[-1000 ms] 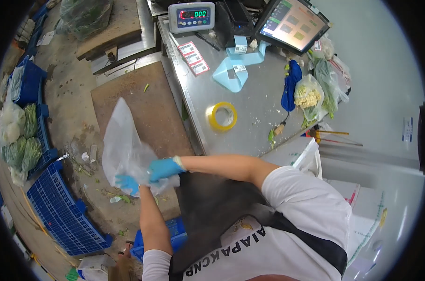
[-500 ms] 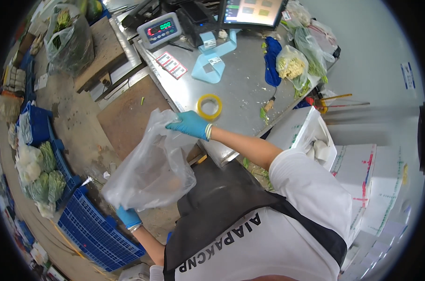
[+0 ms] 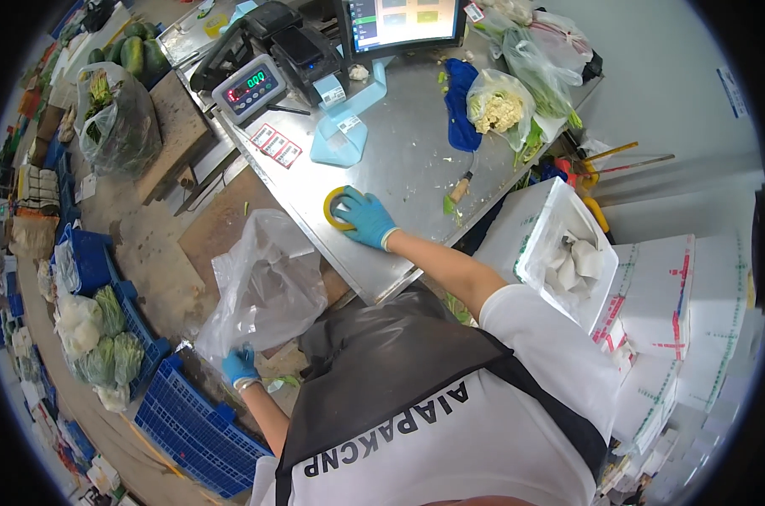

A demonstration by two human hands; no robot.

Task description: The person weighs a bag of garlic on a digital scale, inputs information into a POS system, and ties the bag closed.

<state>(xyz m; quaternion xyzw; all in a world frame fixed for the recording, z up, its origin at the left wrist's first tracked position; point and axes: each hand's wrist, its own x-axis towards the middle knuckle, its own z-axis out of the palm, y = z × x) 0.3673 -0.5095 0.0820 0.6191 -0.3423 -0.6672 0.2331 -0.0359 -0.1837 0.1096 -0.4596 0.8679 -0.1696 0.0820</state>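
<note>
My left hand [image 3: 241, 366], in a blue glove, is closed on the lower edge of a large clear plastic bag [image 3: 268, 282]. The bag hangs loose beside the metal table [image 3: 403, 169], its upper end free. On the table near its left edge, my right hand [image 3: 365, 219], also gloved, has its fingers round a roll of yellow tape [image 3: 332, 207]. Beyond the tape lie a strip of light blue labels [image 3: 338, 142] and a sheet of red-and-white labels [image 3: 276, 146].
A lit scale display [image 3: 249, 88], a label printer [image 3: 302, 51] and a screen [image 3: 403, 21] stand at the back. Bagged cauliflower [image 3: 500, 110], a blue cloth [image 3: 461, 105] and a knife [image 3: 460, 188] lie to the right. Blue crates [image 3: 193, 430] and an open foam box [image 3: 517, 236] flank me.
My right hand has let go of the bag's upper part and moved right onto the tape roll. The bag has sagged, still held by my left hand. The view has shifted slightly.
</note>
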